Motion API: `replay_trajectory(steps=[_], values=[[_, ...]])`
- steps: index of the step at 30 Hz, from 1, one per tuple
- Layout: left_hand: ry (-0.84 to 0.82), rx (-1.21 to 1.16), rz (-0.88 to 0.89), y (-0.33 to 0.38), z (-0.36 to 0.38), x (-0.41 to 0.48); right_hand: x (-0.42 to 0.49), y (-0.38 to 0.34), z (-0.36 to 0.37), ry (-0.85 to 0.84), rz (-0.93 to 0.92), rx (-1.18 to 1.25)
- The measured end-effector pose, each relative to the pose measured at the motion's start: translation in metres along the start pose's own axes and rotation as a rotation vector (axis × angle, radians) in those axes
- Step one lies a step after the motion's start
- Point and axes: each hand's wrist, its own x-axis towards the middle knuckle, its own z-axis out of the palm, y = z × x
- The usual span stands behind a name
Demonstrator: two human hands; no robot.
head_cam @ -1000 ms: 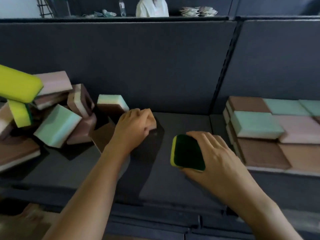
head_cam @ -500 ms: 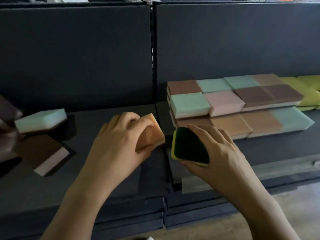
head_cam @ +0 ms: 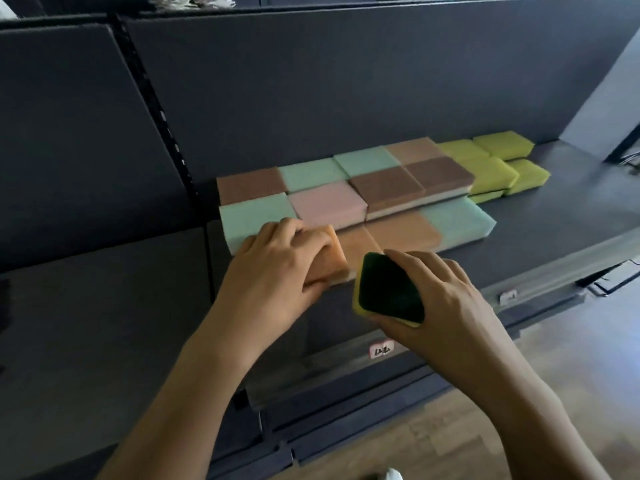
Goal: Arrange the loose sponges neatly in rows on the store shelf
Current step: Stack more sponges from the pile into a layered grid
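My left hand (head_cam: 280, 268) grips an orange sponge (head_cam: 330, 263) and holds it down at the front left corner of the stacked rows, beside another orange sponge (head_cam: 403, 233). In my right hand (head_cam: 440, 299) is a yellow sponge with a dark green scouring face (head_cam: 388, 292), held tilted just in front of the rows, above the shelf's front edge. The arranged block of green, pink, brown and orange sponges (head_cam: 329, 202) lies in rows on the dark shelf (head_cam: 554, 216), two layers high at the back. Several yellow sponges (head_cam: 498, 168) sit at its right end.
A perforated upright post (head_cam: 162, 126) splits the dark back panel into two bays. The shelf's front rail carries small price labels (head_cam: 381, 349). Wooden floor (head_cam: 450, 441) shows below right. The left bay's shelf surface (head_cam: 86, 306) lies beside my left forearm.
The view has swung right, away from the loose pile. Both hands carried their sponges to the arranged rows, and my left hand has brought the orange sponge down at the front left corner.
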Motion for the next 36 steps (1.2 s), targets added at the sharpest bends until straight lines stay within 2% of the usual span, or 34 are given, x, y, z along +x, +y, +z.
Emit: replay_trajectory(steps=[7,11,16,21,25,30,36], values=[[-0.004,0.015,-0.005,0.020,0.003,0.014,0.005,0.026,-0.017,-0.031,0.093,0.038],[0.014,0.019,0.074,0.055,0.001,0.023,0.008,0.049,-0.029,-0.031,0.087,0.010],[-0.033,0.034,0.113,0.106,0.025,0.038,0.007,0.088,-0.046,0.003,0.031,-0.027],[-0.066,-0.176,0.195,0.150,0.041,0.057,-0.003,0.129,-0.065,0.021,-0.067,-0.045],[-0.026,-0.222,0.192,0.167,0.055,0.070,-0.012,0.161,-0.077,-0.012,-0.116,-0.048],[-0.046,-0.193,0.209,0.180,0.071,0.085,-0.017,0.188,-0.082,0.078,-0.059,0.019],[-0.055,-0.091,0.237,0.186,0.083,0.114,-0.010,0.205,-0.087,0.078,-0.003,0.084]])
